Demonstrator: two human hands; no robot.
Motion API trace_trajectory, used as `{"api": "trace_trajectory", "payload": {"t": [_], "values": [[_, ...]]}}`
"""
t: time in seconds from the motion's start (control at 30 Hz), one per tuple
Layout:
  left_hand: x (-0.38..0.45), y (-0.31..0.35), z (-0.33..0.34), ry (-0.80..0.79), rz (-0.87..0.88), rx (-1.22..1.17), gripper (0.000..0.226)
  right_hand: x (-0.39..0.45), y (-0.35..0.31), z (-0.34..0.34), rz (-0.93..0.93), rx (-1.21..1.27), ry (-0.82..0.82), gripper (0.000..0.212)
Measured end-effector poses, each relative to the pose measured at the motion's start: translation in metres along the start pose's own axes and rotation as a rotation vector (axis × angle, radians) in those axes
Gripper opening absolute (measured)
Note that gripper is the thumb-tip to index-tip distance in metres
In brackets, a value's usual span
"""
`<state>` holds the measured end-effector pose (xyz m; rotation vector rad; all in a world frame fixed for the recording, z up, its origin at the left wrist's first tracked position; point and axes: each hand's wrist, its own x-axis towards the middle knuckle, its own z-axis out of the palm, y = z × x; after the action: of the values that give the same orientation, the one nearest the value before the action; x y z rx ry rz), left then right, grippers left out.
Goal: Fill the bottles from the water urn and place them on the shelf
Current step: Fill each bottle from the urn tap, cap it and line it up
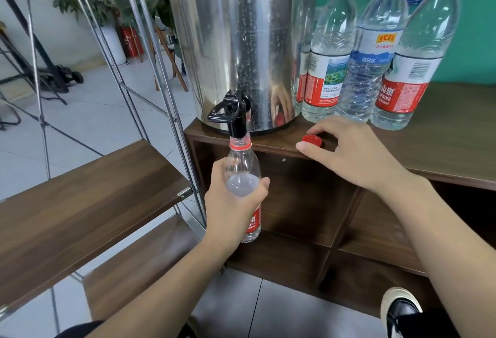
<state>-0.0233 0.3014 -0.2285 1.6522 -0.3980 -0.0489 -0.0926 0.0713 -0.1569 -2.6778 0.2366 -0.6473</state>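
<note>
Wooden shelf [88,190] with a metal frame is standing at left, two brown boards showing, one below the other, over pale floor tiles. Dark wooden desk [442,144] with open cubbies beneath is occupying the right side, and the steel water urn [233,42] is sitting on its left corner, droplets clinging to its wall. The urn's black tap [232,115] is hanging out past the desk edge. Behind the right hand, a row of capped clear bottles is standing upright on the desk just beside the urn: a red-capped bottle [330,50] nearest the urn, a blue-labelled bottle [373,53] with a pale cap next, and a second red-capped bottle [413,64] at the right; more caps are showing behind them, too hidden to count. Left hand [236,203] is gripping the open bottle [243,166] around its middle, fingers and thumb curled round it, holding it upright with its neck directly under the tap spout, mouth touching or just about touching the nozzle. Water is standing in the lower part of this bottle; level is reaching roughly the shoulder, hard to read through the fingers. Right hand [346,150] is resting on the desk's front edge, its grip pinching the loose red cap [312,140] between thumb and fingers, cap sitting on the desk top. A black shoe [402,311] is showing bottom right.
</note>
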Motion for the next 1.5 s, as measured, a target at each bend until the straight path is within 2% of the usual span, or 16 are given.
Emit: {"api": "trace_trajectory", "payload": {"t": [0.8,0.97,1.2,1.33,1.5], "values": [[0.0031,0.0045,0.0028,0.033,-0.001,0.008,0.059,-0.0027,-0.0048,-0.0044,0.017,0.022,-0.005,0.057],[0.0042,0.0026,0.0031,0.038,0.008,0.016,0.058,-0.0043,-0.0048,-0.0062,0.061,0.063,0.015,0.048],[0.0041,0.0037,0.0043,0.044,0.006,0.017,0.058,-0.0037,-0.0058,-0.0044,0.076,0.066,0.02,0.053],[0.0038,0.0041,0.0046,0.04,-0.004,0.003,0.056,-0.0041,-0.0057,-0.001,0.055,0.061,0.019,0.046],[0.0038,0.004,0.0048,0.044,-0.004,-0.001,0.054,-0.0032,-0.0054,-0.0011,0.051,0.042,0.015,0.053]]}}
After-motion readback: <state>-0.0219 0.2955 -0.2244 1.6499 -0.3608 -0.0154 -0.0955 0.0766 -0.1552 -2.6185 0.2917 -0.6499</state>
